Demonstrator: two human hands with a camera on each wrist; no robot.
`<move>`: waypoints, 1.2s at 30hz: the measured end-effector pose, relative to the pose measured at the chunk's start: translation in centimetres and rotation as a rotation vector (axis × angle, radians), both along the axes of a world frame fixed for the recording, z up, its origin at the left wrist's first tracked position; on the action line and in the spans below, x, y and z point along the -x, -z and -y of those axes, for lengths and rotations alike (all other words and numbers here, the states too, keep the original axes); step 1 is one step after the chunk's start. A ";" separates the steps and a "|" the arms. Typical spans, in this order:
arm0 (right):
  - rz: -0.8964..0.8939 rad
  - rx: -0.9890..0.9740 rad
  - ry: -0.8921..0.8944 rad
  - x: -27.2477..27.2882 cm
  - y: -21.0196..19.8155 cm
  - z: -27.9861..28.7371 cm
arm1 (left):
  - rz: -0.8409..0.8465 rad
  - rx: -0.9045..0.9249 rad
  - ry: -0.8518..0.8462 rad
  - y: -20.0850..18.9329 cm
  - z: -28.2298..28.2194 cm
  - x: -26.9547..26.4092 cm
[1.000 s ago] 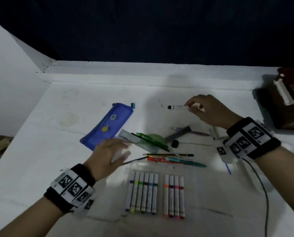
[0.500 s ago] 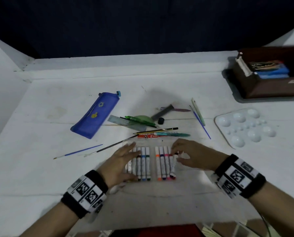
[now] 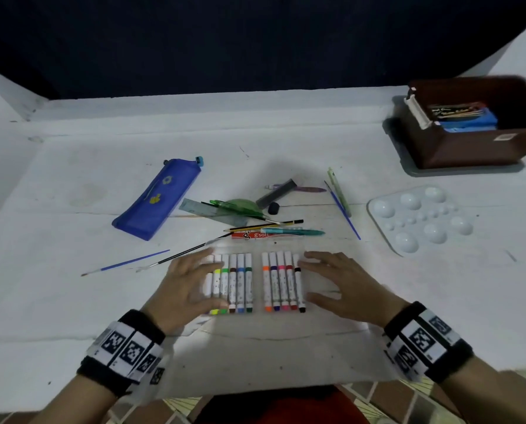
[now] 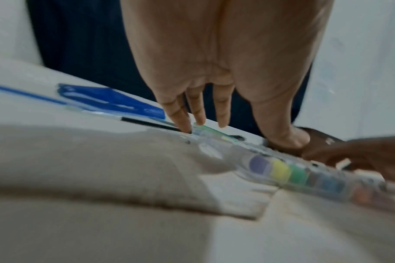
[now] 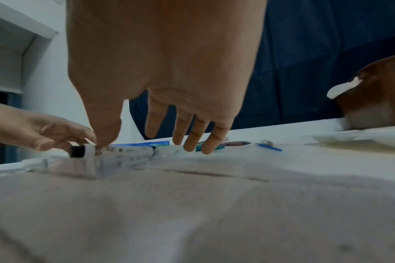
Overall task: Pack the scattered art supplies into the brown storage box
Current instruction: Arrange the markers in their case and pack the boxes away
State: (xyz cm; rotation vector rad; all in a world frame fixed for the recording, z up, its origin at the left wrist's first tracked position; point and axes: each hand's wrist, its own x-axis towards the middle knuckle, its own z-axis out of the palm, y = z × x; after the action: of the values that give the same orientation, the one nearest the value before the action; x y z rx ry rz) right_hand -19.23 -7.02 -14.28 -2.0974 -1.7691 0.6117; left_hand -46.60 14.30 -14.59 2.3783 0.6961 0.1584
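Observation:
Two rows of colour markers [image 3: 240, 283] lie side by side in a clear plastic sleeve near the table's front edge. My left hand [image 3: 188, 286] rests flat on the leftmost markers [image 4: 279, 172], fingers straight. My right hand [image 3: 341, 283] is spread beside the right row, its thumb touching the black-capped marker [image 3: 299, 283] at the row's end. The right wrist view shows that thumb on the marker [image 5: 79, 151] near its cap, the other fingers pointing down at the table. The brown storage box [image 3: 469, 148] stands at the far right, holding blue and dark flat packs.
A blue pencil case [image 3: 157, 198] lies at the left. Beyond the markers is a pile of pens, pencils, a ruler and a green protractor [image 3: 249, 209]. Thin brushes [image 3: 124, 263] lie left of the markers. A white paint palette [image 3: 420, 218] sits in front of the box.
My right hand brought a black-capped marker from the table's middle to the right end of the marker row. My left hand moved onto the leftmost markers. The head view swung right and down.

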 end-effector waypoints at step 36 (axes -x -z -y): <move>0.267 0.235 -0.151 0.2 -2.9 -2.5 | -0.081 0.049 -0.122 -1.4 2.0 1.7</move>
State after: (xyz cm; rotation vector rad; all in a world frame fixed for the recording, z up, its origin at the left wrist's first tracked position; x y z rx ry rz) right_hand -19.47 -4.48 -11.37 -2.3064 -2.1078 0.6311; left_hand -48.32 12.33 -13.21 2.3068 0.8745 0.0965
